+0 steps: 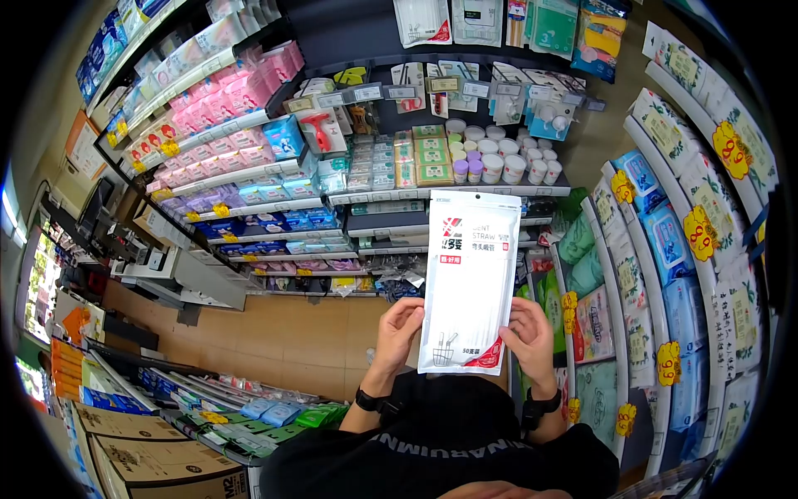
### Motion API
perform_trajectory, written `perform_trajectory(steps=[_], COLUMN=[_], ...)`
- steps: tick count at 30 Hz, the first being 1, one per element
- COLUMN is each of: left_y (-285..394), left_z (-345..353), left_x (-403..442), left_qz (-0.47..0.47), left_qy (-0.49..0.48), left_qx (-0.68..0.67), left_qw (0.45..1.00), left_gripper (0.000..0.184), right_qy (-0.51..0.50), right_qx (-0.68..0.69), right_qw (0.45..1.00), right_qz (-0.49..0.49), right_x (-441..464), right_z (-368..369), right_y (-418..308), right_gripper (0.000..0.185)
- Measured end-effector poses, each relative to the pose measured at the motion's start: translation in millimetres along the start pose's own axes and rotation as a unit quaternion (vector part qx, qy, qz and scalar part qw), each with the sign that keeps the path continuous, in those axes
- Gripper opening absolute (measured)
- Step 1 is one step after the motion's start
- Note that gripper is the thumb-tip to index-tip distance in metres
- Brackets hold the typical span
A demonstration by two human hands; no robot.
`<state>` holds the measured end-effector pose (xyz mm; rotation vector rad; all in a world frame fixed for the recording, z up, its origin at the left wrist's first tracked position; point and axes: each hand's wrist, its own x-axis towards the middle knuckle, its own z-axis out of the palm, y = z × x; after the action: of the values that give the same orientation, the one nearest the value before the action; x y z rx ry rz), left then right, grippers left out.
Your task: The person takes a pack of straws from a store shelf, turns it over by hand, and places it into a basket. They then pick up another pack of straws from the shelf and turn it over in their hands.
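Note:
A white pack of bendy straws (467, 308) is held upright in front of my chest, its printed front facing me. The pack reads "BENT STRAW" near the top and has a red corner at the lower right. My left hand (400, 333) pinches its left edge, low down. On the opposite edge, my right hand (529, 337) grips at about the same height, thumb on the front. The fingers behind the pack are partly hidden. Each wrist wears a black band.
Ahead stands a shelf with white-lidded tubs (492, 166) and small green-and-tan boxes (432, 170). Hanging packs (422, 21) line the back panel. Pink packages (220, 104) fill the left shelves. Blue wipe packs (665, 237) stand on the right. Cardboard boxes (158, 461) sit at lower left.

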<state>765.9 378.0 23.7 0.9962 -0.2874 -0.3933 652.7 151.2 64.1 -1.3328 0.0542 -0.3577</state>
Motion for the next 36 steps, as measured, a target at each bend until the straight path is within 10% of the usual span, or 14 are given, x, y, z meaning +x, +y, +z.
perform_trajectory(steps=[17, 36], left_y=[-11, -9], left_z=[15, 9], left_x=[-5, -10], left_qz=[-0.200, -0.190], left_qy=[-0.204, -0.219], left_qx=[-0.026, 0.021], left_qw=[0.958, 0.957], left_gripper=[0.099, 0.102], right_qy=[-0.038, -0.099], right_qx=[-0.054, -0.068], right_qw=[0.994, 0.991], right_qz=[0.087, 0.066], right_x=[-2, -2], right_z=[3, 30], right_y=[33, 28], right_gripper=[0.066, 0.067])
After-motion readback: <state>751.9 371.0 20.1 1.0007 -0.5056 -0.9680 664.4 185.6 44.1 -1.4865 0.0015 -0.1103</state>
